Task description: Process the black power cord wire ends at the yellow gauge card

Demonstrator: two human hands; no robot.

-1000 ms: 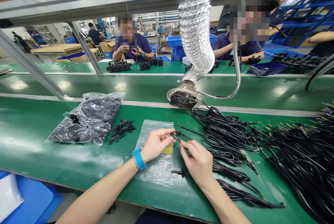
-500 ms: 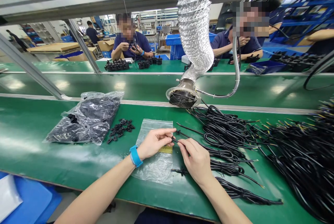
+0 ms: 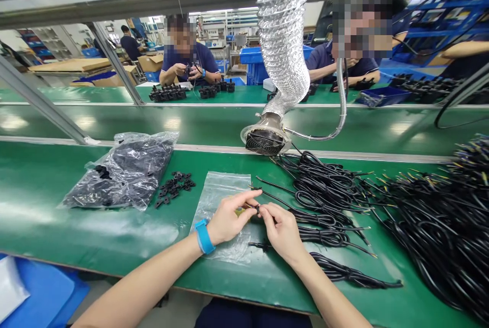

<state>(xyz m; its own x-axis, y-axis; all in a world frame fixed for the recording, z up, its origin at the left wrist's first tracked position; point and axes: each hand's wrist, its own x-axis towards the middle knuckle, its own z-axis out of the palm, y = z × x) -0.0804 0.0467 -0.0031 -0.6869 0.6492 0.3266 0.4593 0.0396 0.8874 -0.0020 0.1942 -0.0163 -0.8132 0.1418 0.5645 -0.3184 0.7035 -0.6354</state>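
Note:
My left hand (image 3: pixel 233 216), with a blue wristband (image 3: pixel 205 236), pinches the end of a thin black cable between thumb and fingers. Close beside it, the fingertips of my right hand (image 3: pixel 284 228) are closed on the same cable at a small black part (image 3: pixel 257 209); fingers partly hide this spot. Below the hands lies a flat clear plastic bag (image 3: pixel 214 190), with a bit of yellow showing near my left thumb. Coiled black cables (image 3: pixel 324 185) lie to the right of my hands. Small black plastic pieces (image 3: pixel 173 189) are scattered to the left.
A clear bag full of black parts (image 3: pixel 126 172) sits at left on the green bench (image 3: pixel 34 175). A large cable heap (image 3: pixel 428 236) fills the right side. An extractor fan on a foil duct (image 3: pixel 282 37) hangs ahead. Co-workers sit across the bench.
My right hand has shifted slightly left and down, bringing its fingertips against those of my left hand. The left thumb and fingers have moved slightly right. The view has shifted a little.

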